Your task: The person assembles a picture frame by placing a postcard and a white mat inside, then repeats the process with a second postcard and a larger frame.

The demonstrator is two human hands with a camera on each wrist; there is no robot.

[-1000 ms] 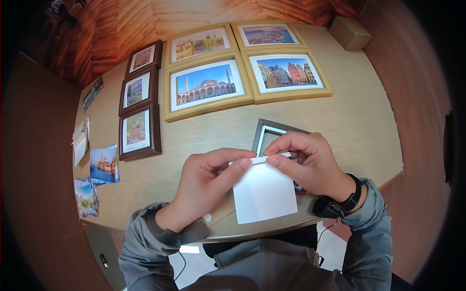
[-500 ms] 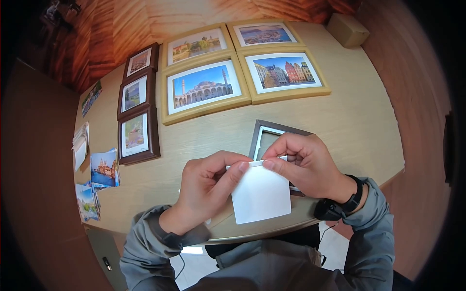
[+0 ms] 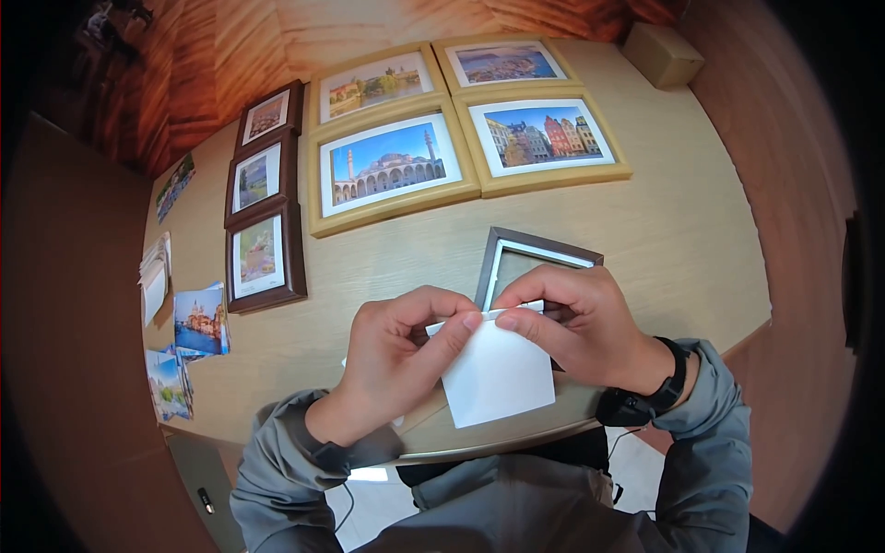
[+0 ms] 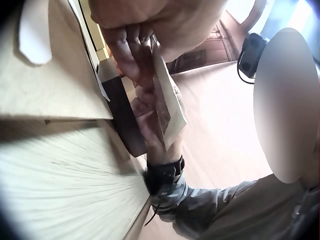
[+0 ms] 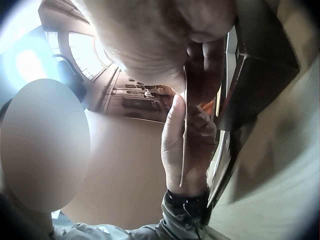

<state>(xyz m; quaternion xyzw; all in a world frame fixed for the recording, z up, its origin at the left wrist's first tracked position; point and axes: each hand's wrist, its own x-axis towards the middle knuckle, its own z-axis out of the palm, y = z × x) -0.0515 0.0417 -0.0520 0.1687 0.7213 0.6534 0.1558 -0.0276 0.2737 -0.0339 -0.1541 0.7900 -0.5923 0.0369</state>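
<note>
A white sheet of paper (image 3: 498,378) hangs between my hands, its top edge bent over into a narrow strip. My left hand (image 3: 396,355) pinches that edge on the left with thumb and forefinger. On the right, my right hand (image 3: 576,323) pinches the same edge, the two thumbs close together. Seen from the side, the sheet (image 4: 172,107) slants down from the fingers. Just behind the hands lies a dark picture frame (image 3: 544,241) with a pale inner border, partly hidden by the right hand and the sheet.
Several wooden frames with pictures, such as a mosque picture frame (image 3: 396,219), stand along the back of the table (image 3: 682,230). Dark brown frames (image 3: 295,267) line up left of them. Loose photos (image 3: 200,321) lie at the left edge, and a cardboard box (image 3: 662,57) sits back right.
Both hands keep pinching the sheet's top edge while their fingers shift closer together along it. The right hand has moved slightly lower, uncovering more of the dark frame.
</note>
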